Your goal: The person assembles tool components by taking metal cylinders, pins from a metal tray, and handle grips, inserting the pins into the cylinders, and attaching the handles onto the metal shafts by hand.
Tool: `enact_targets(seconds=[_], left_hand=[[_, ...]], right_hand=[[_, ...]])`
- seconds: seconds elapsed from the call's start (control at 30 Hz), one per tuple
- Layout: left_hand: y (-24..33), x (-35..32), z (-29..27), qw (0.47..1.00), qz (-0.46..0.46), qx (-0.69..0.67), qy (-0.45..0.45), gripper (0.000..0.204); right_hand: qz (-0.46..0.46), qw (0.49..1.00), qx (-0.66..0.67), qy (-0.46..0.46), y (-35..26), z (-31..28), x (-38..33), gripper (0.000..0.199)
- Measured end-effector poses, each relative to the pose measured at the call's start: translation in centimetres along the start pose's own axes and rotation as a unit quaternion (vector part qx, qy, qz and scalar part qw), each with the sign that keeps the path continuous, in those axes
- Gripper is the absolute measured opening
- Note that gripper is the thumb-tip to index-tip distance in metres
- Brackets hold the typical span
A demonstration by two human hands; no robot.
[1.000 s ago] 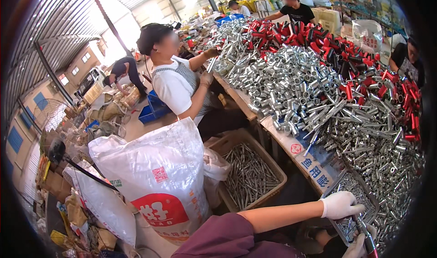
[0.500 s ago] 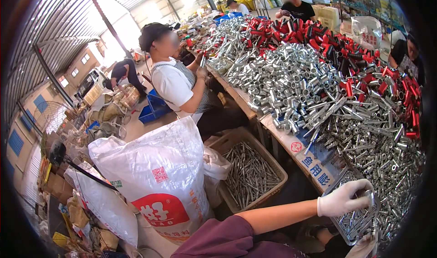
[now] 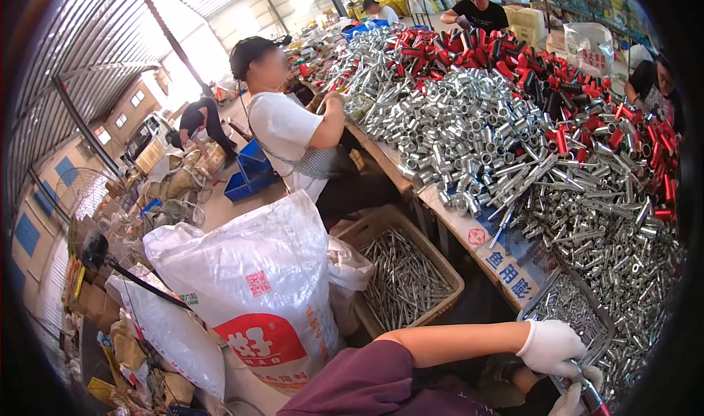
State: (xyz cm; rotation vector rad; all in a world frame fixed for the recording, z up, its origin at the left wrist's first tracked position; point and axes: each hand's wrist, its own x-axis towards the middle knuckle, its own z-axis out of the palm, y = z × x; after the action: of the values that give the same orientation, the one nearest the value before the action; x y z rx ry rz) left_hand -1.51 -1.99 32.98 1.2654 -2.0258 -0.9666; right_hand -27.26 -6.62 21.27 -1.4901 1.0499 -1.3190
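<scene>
1. The left hand (image 3: 551, 346), in a white glove, is curled round the top of a slim metal piece (image 3: 587, 392) with a red tip, at the near right of the scene; the grip looks firm, fingers wrapped down over it

2. The right hand (image 3: 576, 401), also gloved, shows only as a sliver at the lower edge beneath the left one; I cannot tell whether it grips or merely steadies the piece

3. Both hands sit just beside the near edge of a wire-mesh tray (image 3: 598, 320) that holds small silver parts, on the near end of the long table (image 3: 469, 229)

4. Judging from this, the step in hand is joining or seating parts on the held piece, with stock drawn from the great heap of silver tubes (image 3: 477, 133) and red-capped pieces (image 3: 535, 60) farther along

5. The next move would call for a steady hold with the left and a short reach to the tray

6. To the left stand a basket of metal rods (image 3: 403, 276) and a white sack (image 3: 257, 291); a seated person in a white shirt (image 3: 290, 126) works farther off
</scene>
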Motion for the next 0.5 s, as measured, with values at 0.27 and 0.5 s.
enact_targets(seconds=[0.27, 0.5], left_hand=[[0.3, -0.3, 0.8, 0.985, 0.051, -0.017, 0.163, 0.041], [1.0, -0.2, 1.1, 0.970, 0.111, -0.042, 0.211, 0.047]], right_hand=[[-0.040, 0.987, -0.153, -0.013, 1.9, -0.1, -1.0, 0.032], [-0.005, 0.994, -0.110, 0.019, 1.8, -0.6, -1.4, 0.034]])
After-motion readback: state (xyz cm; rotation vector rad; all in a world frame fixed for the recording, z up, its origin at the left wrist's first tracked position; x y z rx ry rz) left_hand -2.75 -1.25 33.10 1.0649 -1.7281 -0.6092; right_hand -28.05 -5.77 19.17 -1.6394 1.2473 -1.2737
